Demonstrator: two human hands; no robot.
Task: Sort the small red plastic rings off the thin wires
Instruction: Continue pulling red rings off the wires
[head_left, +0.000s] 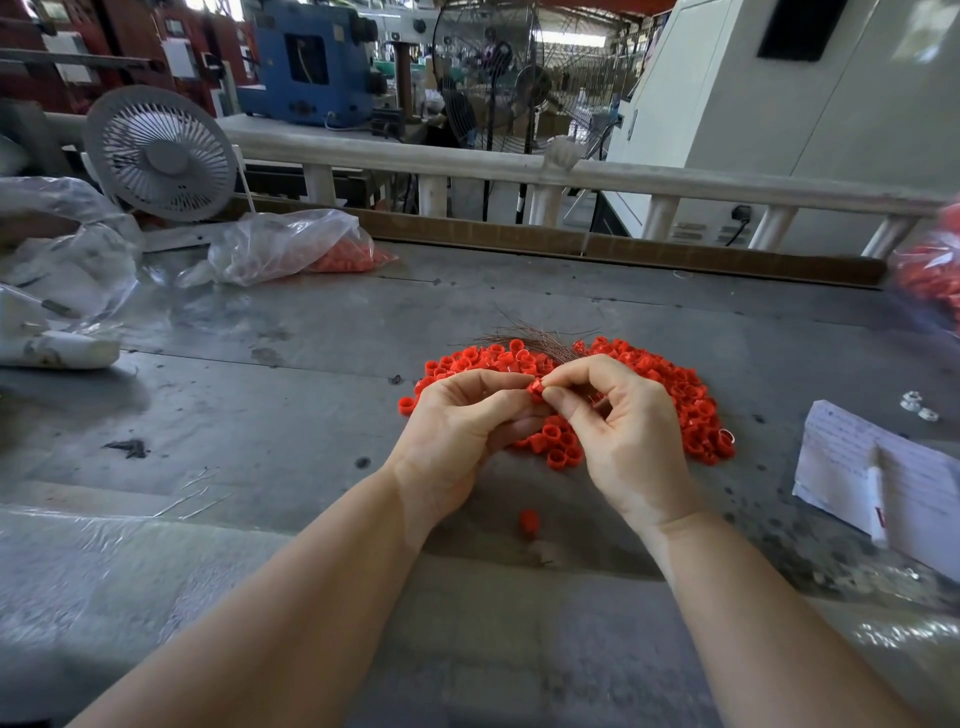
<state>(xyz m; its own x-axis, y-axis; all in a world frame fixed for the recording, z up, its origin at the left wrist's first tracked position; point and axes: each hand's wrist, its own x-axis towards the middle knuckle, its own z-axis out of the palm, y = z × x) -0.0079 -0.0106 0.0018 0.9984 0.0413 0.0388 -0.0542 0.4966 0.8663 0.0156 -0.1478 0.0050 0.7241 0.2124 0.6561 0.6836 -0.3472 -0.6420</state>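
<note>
1. Thin wires (524, 332) lie partly buried behind the red ring pile (670, 389) on the table (260, 364).
2. Left hand (457, 431) and right hand (623, 426) both pinch one red ring (536, 388) above the pile; any wire through it is indiscernible.

Bright daylight from behind, soft shadows; edges curved, right rim blurred
</note>
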